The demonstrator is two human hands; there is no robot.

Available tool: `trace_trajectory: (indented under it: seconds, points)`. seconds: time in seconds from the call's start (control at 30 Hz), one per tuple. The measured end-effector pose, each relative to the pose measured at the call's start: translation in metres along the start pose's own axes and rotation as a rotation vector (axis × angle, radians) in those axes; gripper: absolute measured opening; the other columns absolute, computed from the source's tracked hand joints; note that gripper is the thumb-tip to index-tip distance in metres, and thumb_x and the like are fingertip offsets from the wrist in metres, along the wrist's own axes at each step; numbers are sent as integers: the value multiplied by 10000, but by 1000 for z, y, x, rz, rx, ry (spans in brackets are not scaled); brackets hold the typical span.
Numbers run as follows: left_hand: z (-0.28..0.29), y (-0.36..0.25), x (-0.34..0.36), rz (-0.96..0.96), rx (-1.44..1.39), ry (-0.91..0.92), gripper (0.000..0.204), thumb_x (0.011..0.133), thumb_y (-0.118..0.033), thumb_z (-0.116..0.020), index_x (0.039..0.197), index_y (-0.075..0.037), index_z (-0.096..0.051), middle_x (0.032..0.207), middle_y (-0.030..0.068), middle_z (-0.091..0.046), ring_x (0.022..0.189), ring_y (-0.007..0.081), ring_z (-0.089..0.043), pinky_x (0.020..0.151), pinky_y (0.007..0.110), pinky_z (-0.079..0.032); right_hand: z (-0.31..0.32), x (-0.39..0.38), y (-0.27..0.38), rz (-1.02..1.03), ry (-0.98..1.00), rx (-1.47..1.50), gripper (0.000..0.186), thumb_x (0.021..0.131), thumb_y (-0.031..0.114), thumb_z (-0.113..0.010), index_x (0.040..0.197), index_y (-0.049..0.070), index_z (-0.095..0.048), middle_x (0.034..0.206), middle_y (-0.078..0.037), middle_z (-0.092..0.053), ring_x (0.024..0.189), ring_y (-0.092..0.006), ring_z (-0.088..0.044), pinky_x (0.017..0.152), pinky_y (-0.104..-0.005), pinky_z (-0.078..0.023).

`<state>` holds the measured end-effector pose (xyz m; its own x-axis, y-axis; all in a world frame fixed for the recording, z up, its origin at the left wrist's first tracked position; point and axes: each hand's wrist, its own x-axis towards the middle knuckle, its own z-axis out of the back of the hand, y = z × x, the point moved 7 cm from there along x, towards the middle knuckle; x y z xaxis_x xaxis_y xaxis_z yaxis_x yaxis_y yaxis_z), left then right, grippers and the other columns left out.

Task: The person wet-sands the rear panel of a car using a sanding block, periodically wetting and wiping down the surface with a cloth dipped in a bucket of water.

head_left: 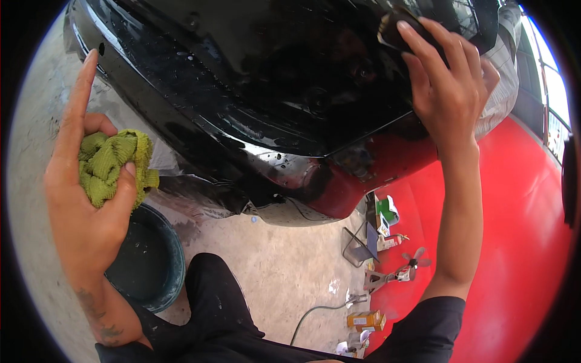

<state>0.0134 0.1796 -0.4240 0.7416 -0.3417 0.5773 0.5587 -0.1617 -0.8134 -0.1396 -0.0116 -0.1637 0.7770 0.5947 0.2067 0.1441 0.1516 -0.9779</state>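
Big black panel (260,66) filling the upper frame, and there's the tub (181,264) lower left, presumably parked within easy reach. Left hand (85,196), far left, grips a green cloth (115,160), bunched under the thumb, seemingly leaving the forefinger free. Right hand (451,91), upper right, curls over a dark block (392,33), fingers spread, perhaps for even pressure against the panel. Now the room: floor (284,254) opens lower centre, below the panel's edge. Forefinger's tip meets that edge upper left; touching, I can't tell.
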Motion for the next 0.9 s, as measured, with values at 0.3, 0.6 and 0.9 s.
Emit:
trace_trajectory:
  seconds: [0.3,0.6,0.9]
  points:
    - [27,-5,1,-125,132,-210,874,772,112,-572,1602,-124,-430,992,42,-542,848,132,-587,815,247,-499,-3,-13,2,-37,32,49,407,856,180,-798,1237,312,-747,1239,61,-699,1087,-149,-634,918,-378,-342]
    - [28,4,2,-103,133,-81,832,851,64,-556,1635,-152,-382,1113,57,-528,928,115,-596,839,254,-498,-5,53,24,3,-121,125,334,776,104,-779,1106,148,-761,1125,-52,-699,1032,-244,-635,864,-411,-400]
    - [43,-4,0,-120,84,-221,823,805,118,-575,1583,-122,-456,1031,47,-537,843,116,-569,769,234,-485,-9,50,17,-14,61,42,420,890,174,-768,1293,285,-727,1225,55,-698,1101,-168,-647,917,-376,-399]
